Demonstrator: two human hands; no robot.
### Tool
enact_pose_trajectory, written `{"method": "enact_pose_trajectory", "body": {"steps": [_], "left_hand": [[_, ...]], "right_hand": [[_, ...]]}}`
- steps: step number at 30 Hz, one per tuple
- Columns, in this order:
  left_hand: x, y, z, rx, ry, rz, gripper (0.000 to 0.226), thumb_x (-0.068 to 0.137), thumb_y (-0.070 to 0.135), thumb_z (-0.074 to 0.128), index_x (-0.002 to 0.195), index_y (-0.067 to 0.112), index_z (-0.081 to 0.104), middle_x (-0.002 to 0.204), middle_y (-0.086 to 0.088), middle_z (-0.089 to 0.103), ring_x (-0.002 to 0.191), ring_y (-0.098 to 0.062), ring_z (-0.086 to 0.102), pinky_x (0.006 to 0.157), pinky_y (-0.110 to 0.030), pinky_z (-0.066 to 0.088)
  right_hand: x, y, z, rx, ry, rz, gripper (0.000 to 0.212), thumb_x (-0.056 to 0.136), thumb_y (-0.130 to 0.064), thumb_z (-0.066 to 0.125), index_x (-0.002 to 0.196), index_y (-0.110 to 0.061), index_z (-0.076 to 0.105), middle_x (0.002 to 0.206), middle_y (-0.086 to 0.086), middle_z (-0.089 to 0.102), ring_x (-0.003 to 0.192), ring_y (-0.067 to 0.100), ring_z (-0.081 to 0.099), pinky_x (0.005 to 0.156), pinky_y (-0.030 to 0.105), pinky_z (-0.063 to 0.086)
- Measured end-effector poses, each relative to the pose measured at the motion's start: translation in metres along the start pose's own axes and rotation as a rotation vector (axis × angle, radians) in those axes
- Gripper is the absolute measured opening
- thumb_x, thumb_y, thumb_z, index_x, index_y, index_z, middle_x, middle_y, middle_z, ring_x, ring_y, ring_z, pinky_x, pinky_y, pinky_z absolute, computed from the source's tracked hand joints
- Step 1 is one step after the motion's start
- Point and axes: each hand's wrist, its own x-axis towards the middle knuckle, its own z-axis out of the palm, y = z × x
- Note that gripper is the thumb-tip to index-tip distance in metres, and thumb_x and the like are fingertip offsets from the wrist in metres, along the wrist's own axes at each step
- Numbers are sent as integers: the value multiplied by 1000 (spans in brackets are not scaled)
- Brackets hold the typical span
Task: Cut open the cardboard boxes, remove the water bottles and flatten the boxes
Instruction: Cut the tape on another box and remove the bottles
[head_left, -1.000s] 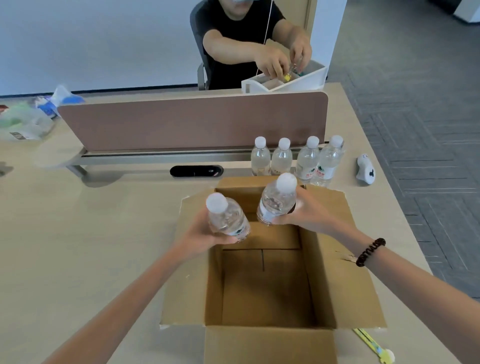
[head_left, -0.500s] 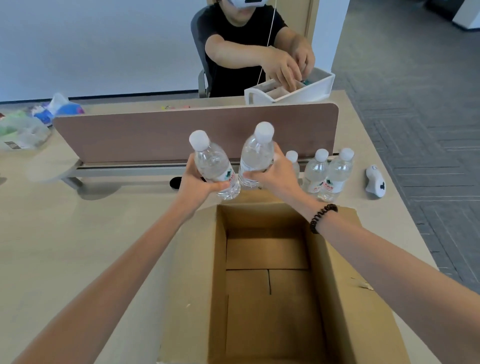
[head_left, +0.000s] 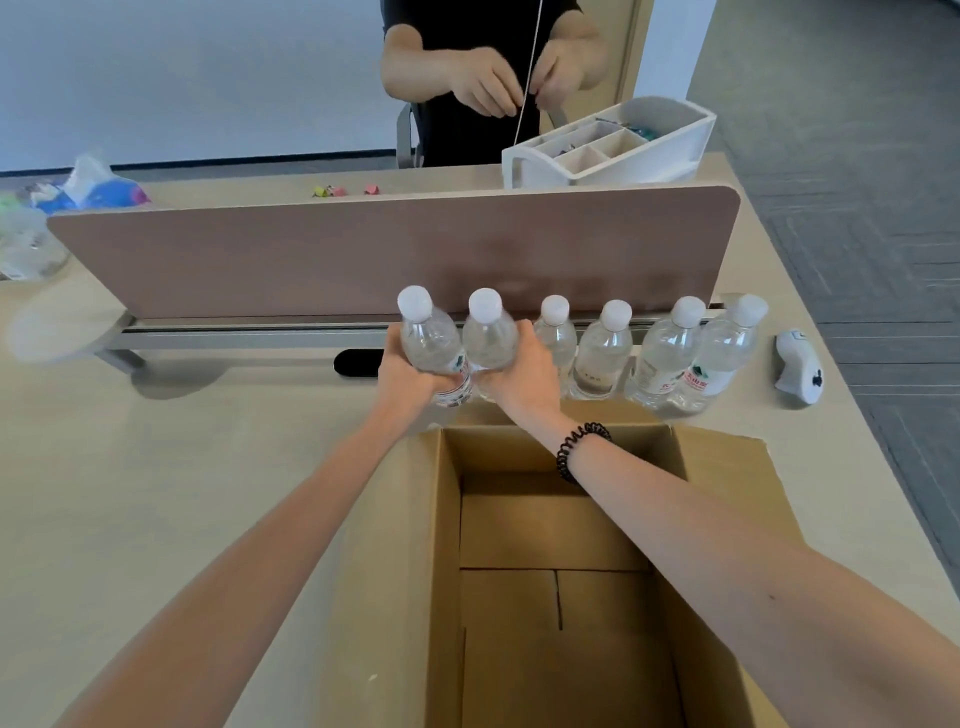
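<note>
An open cardboard box (head_left: 395, 561) lies in front of me, its inside bare and its flaps spread out. My left hand (head_left: 402, 376) grips a clear water bottle (head_left: 428, 338) with a white cap. My right hand (head_left: 522, 371) grips a second water bottle (head_left: 488, 332) right beside it. Both bottles stand upright, low over the table past the box's far edge, at the left end of a row. Several more water bottles (head_left: 605, 348) stand in that row along the desk divider (head_left: 395, 254).
A white box cutter (head_left: 797, 366) lies on the table to the right of the bottles. Behind the divider a person in black handles a cord above a white desk organizer (head_left: 660, 148). Plastic bags (head_left: 57, 202) sit at the far left. A black oval grommet (head_left: 356, 362) sits by the divider.
Both hands lifted the two bottles out of the box, carried them forward, and lowered them next to the row by the divider.
</note>
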Motion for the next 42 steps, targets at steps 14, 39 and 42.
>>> {"method": "enact_pose_trajectory", "body": {"steps": [14,39,42], "left_hand": [[36,-42,13,74,-30,-111,78,60,-7,85,121,17,43,111,-4,60,105,-21,60,96,-38,49],[47,-47,21,196,-133,-166,85,69,-4,83,131,16,28,124,-7,49,113,-19,51,98,-32,44],[44,-46,21,208,-149,-215,84,73,4,83,137,9,27,124,-6,49,114,-19,51,100,-33,44]], "right_hand": [[38,12,31,77,-114,256,68,76,-13,80,129,-8,37,115,13,61,110,32,59,79,38,50],[21,16,1,-591,-219,-7,32,98,-40,50,88,-10,57,81,5,57,77,25,59,63,33,41],[17,15,-2,-652,-192,-54,29,99,-36,48,82,-13,49,78,4,52,78,26,60,62,33,38]]}}
